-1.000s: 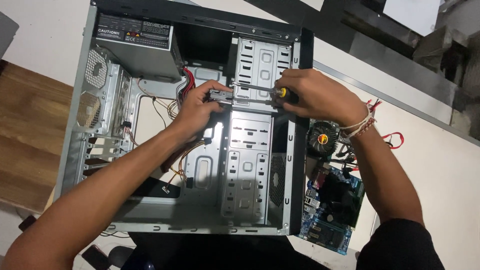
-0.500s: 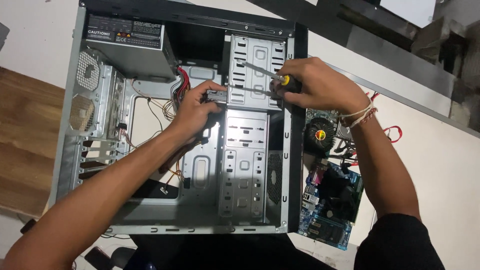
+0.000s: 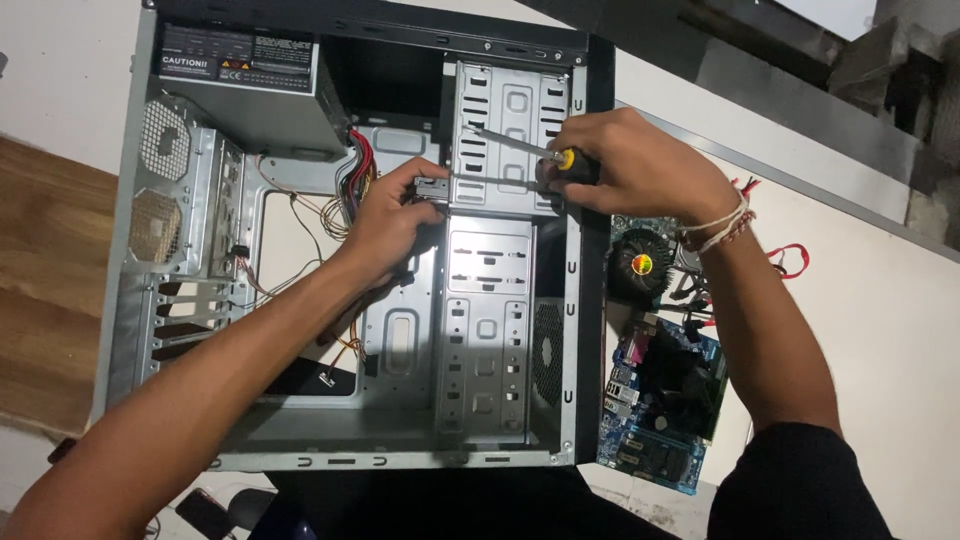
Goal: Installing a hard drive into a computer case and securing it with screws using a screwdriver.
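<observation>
From the head view, the right hand (image 3: 640, 165) clenches a yellow-and-black screwdriver (image 3: 540, 152) whose shaft points left over the drive cage (image 3: 510, 130), while the left hand (image 3: 395, 220) grips a small metal drive (image 3: 432, 188) at the cage's edge inside the open computer case (image 3: 120, 300).

An open computer case (image 3: 130, 300) lies on its side, power supply (image 3: 250, 85) in its far left corner, drive cage (image 3: 500, 250) along its right. Both hands meet at the cage, left hand (image 3: 395, 220) inside the case, right hand (image 3: 640, 165) holding a screwdriver (image 3: 530, 148). A motherboard (image 3: 665, 400) lies right of the case
</observation>
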